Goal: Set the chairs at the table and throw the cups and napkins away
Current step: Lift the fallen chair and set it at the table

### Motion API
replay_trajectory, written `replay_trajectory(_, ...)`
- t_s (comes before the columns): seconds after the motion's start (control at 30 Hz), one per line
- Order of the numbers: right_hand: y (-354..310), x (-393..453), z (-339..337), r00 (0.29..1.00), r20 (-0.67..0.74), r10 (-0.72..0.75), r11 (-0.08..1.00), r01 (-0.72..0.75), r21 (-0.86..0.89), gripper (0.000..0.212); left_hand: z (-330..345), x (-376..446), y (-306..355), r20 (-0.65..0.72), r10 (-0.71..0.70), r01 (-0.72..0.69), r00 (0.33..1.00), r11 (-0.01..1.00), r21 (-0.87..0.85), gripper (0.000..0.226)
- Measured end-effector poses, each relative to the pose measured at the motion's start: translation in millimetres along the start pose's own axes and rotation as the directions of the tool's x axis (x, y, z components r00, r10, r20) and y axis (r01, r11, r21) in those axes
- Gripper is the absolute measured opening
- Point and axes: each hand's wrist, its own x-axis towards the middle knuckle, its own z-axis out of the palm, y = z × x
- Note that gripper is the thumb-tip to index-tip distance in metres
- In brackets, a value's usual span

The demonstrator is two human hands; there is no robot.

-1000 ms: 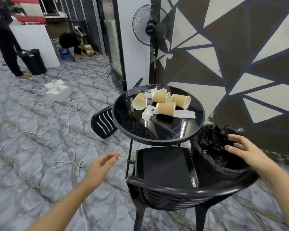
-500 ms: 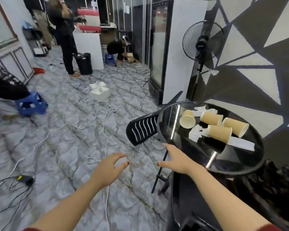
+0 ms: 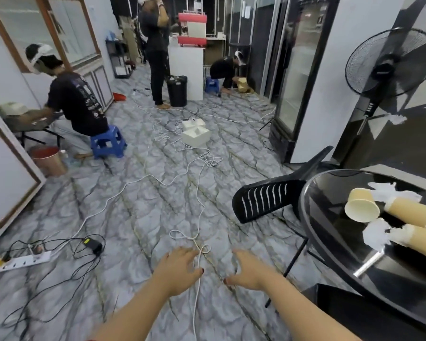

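A round black glass table [image 3: 330,244] stands at the right edge. On it lie several tan paper cups [image 3: 360,208] on their sides, mixed with crumpled white napkins [image 3: 376,234]. A black plastic chair [image 3: 268,201] lies tipped over on the floor just left of the table, its slatted back facing me. Part of another black chair [image 3: 359,316] shows at the bottom right. My left hand [image 3: 178,270] and my right hand [image 3: 250,271] hover side by side over the floor, fingers spread, holding nothing, short of the fallen chair.
White and black cables [image 3: 197,217] and a power strip [image 3: 20,260] cross the marble floor. A standing fan [image 3: 389,62] and a glass-door fridge [image 3: 295,77] stand behind the table. A person sits on a blue stool [image 3: 107,142]; others work further back near a black bin [image 3: 177,91].
My view has swung left, away from the table and the black bin bag. My right hand has come off the bag, past the table edge, and now floats beside my left hand.
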Motion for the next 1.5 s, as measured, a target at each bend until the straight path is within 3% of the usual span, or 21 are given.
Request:
replay_trajectory(0.17,-6.1,37.3,-4.4,1.000,0.028,-0.007,0.999,0.009,-0.037,0.089,-3.2,18.7,-23.9,0.016,-0.058,0.059,0.998,0.997,-0.046,0.058)
replay_trajectory(0.4,5.7,114.8,-28.8,0.994,0.107,0.026,0.999,-0.023,-0.031,0.096,-13.1,82.6,-42.7,0.062,-0.113,0.117,0.992,0.991,-0.062,0.060)
replay_trajectory(0.63,23.2,202.2,-81.9,0.987,0.155,0.038,0.999,-0.039,0.001,0.094,-37.0,175.2,-40.9,0.138,-0.138,0.147,0.981,0.987,-0.061,0.061)
replay_trajectory(0.77,27.7,240.8,-117.4,0.990,0.136,0.027,1.000,-0.028,0.010,0.092,-56.0,220.5,-34.8,0.109,-0.145,0.154,0.983,0.985,-0.080,0.061)
replay_trajectory(1.17,16.3,361.1,-188.2,0.993,0.114,0.025,0.999,-0.029,0.039,0.085,-106.5,360.9,-68.9,0.141,-0.083,0.093,0.986,0.994,-0.063,0.062)
replay_trajectory(1.5,-29.7,503.5,-274.5,0.993,0.036,0.113,0.992,-0.115,0.054,0.089,-207.0,531.9,-131.2,0.168,0.033,-0.029,0.985,0.999,-0.029,0.060)
